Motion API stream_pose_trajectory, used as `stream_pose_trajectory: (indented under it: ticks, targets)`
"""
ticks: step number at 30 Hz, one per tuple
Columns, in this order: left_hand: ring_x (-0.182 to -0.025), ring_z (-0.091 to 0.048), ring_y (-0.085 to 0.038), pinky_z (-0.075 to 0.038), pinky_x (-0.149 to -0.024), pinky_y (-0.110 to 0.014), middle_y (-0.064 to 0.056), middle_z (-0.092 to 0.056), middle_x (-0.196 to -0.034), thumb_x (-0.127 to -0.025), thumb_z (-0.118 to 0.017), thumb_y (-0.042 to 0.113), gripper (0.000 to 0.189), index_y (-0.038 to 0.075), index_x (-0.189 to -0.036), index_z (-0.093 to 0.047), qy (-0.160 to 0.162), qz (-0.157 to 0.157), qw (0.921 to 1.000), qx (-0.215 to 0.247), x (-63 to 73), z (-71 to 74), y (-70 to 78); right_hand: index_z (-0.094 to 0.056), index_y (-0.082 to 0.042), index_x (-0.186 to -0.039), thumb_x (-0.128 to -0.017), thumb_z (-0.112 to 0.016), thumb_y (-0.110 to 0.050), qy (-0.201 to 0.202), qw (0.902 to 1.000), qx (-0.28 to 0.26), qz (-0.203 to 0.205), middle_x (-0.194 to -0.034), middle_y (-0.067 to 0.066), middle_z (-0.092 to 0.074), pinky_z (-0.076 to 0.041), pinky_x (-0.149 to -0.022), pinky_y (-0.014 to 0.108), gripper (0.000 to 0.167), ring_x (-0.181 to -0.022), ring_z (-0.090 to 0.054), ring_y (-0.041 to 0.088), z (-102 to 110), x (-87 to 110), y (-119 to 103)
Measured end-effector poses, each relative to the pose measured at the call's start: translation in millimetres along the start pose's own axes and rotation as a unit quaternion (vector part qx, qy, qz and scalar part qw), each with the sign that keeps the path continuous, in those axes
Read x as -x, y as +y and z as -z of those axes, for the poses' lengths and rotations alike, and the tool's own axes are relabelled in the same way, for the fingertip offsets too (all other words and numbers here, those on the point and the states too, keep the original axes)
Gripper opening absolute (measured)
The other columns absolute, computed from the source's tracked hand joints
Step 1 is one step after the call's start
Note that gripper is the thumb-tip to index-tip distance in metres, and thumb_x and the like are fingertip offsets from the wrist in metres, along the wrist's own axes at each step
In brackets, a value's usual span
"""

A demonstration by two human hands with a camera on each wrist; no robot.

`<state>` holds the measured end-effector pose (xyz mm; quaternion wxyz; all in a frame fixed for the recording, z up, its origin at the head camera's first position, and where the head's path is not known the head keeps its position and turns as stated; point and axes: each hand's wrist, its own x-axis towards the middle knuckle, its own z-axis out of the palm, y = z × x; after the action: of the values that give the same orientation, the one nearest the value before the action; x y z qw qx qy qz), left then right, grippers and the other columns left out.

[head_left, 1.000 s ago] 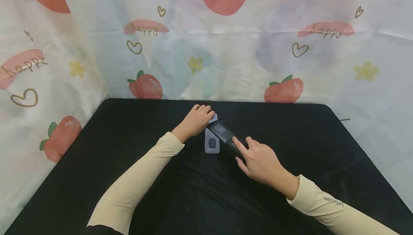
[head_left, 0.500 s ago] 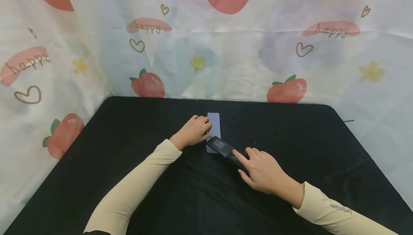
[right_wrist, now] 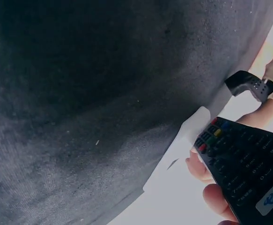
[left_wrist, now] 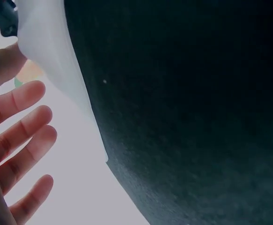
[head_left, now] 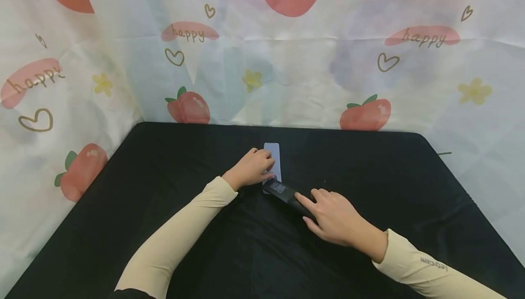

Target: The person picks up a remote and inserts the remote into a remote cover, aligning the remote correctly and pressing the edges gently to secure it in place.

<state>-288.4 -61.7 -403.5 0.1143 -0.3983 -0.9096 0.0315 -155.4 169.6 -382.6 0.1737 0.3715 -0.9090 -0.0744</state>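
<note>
On the black tabletop lies a flat, pale grey oblong piece; its kind does not show. My left hand is over its left edge. In the left wrist view the fingers of that hand are spread apart, and the thumb meets the piece's white edge. My right hand grips a black remote control, labelled back facing up, far end over the piece's near end by the left thumb. Buttons on the remote control show in the right wrist view.
Black cloth covers the table. Behind it and at the sides hangs a white curtain with fruit, hearts and lettering. A black strap sits on the left wrist, near the remote control in the right wrist view.
The grey piece has turned from a face with a dark square to a plain one. The remote control's far end has come nearer to me. Lately my left hand has shifted slightly right.
</note>
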Motion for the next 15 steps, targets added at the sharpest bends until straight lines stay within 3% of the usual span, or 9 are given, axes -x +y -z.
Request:
stream_pose_trajectory:
  ticks: [8,15]
  targets:
    - [-0.081,-0.057,-0.014,-0.044,-0.086,-0.034,0.002,-0.058,-0.086,-0.086,-0.068,0.028,0.013,0.019,-0.079,-0.062,0.002,-0.013,0.9999,-0.002,-3.5,1.1,4.5,-0.062,-0.016,-0.122,-0.082,-0.064,-0.038,0.005,1.0,0.001,0.0,-0.081,0.004,-0.055,-0.041,-0.053,0.028,0.046,-0.062,-0.046,0.015,-0.8,-3.8,1.2]
    - [-0.08,-0.057,-0.012,-0.045,-0.085,-0.033,0.003,-0.06,-0.085,-0.087,-0.067,0.024,0.006,0.019,-0.083,-0.066,0.007,-0.025,0.9995,-0.02,-6.2,-0.8,5.7,-0.061,-0.014,-0.122,-0.083,-0.064,-0.036,-0.019,0.9996,-0.01,-0.016,-0.08,0.004,-0.054,-0.04,-0.053,0.027,0.045,-0.06,-0.044,0.014,0.4,-8.6,3.2]
